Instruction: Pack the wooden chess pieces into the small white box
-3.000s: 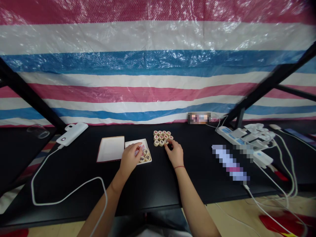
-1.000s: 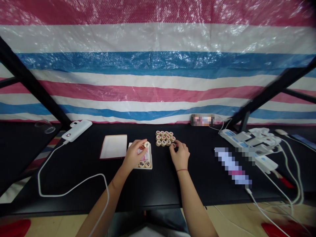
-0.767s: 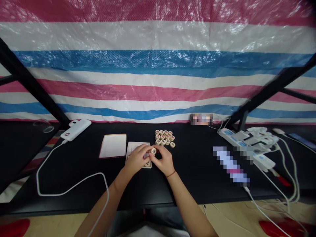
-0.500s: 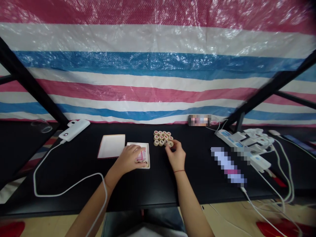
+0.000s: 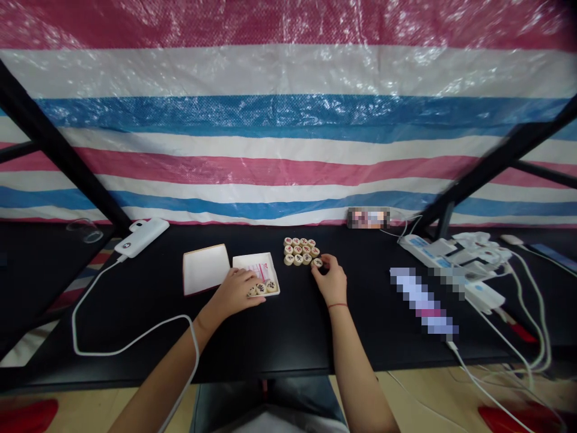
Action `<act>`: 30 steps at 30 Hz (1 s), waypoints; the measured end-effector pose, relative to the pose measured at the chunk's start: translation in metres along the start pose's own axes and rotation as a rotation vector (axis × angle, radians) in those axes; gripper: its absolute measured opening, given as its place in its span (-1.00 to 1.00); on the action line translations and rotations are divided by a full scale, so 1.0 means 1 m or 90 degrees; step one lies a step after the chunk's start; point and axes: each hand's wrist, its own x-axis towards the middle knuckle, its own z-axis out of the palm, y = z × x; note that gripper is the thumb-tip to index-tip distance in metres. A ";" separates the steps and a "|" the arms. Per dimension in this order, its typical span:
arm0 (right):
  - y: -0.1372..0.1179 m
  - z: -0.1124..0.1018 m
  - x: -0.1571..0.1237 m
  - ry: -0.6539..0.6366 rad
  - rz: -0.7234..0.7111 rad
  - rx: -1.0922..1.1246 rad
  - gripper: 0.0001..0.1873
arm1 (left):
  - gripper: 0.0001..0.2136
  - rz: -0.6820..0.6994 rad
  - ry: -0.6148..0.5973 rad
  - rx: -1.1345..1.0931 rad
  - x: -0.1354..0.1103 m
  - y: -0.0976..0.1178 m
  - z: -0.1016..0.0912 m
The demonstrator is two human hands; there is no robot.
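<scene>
My right hand (image 5: 331, 281) pinches a round Chinese chess piece (image 5: 317, 263) at the right end of the front row. Several more pieces (image 5: 297, 250) stand beside it in rows, red characters behind and dark ones in front. My left hand (image 5: 237, 290) grips the front left corner of a shallow white box (image 5: 273, 273), fingers over its inside and thumb along the front wall. A few chess pieces (image 5: 261, 288) lie along the box's front side, partly covered by my fingers. Pink-printed paper or plastic shows behind them.
The box's lid (image 5: 206, 269) lies left of the box, inside up. A white power bank (image 5: 142, 237) with a looping cable (image 5: 135, 346) is at the left, the cable crossing my left forearm. A blurred phone-like object (image 5: 424, 300) and a crowded power strip (image 5: 444, 261) are at the right.
The piece under my right hand now stands at the front row's right end. My left hand has shifted to the box's front corner; the box has turned slightly, and pieces show along its front side.
</scene>
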 end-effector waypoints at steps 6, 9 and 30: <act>-0.003 -0.001 0.004 0.010 -0.023 -0.028 -0.71 | -0.69 0.012 -0.017 0.019 0.007 -0.003 0.007; -0.022 -0.005 -0.002 0.099 -0.106 0.002 -0.77 | -0.61 0.033 0.011 0.014 0.006 -0.003 0.005; -0.091 0.009 -0.046 -0.334 -0.383 0.082 -0.69 | -0.77 -0.118 0.052 -0.020 -0.016 -0.009 -0.026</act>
